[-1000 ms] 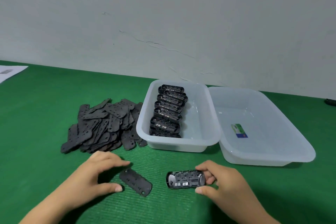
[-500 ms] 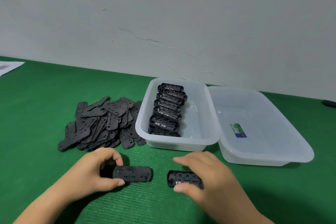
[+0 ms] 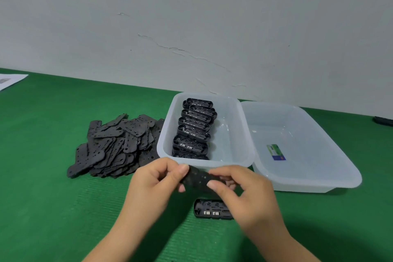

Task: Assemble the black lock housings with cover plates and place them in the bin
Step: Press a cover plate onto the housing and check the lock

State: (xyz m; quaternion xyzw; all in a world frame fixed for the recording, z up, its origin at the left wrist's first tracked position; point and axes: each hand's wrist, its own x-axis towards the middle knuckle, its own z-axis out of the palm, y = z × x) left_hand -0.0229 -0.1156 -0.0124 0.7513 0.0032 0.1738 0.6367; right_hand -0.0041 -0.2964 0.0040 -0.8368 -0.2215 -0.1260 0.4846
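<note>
A black cover plate [image 3: 196,177] is lifted above the mat, held between both hands. My left hand [image 3: 155,185] pinches its left end and my right hand [image 3: 246,191] pinches its right end. Just below them an open black lock housing [image 3: 209,211] lies on the green mat, its inner parts facing up, with no hand on it. Its right end is hidden under my right hand. A white bin [image 3: 231,161] behind the hands holds a row of several black housings [image 3: 194,130].
A heap of loose black cover plates [image 3: 114,144] lies left of the bin. A second white bin [image 3: 308,178] with only a small label inside stands on the right. White paper [image 3: 8,81] sits at the far left, a dark object [image 3: 383,121] at the far right.
My left hand raised the cover plate off the mat and carried it rightward. My right hand let go of the housing, which stays on the mat, and took the plate's right end.
</note>
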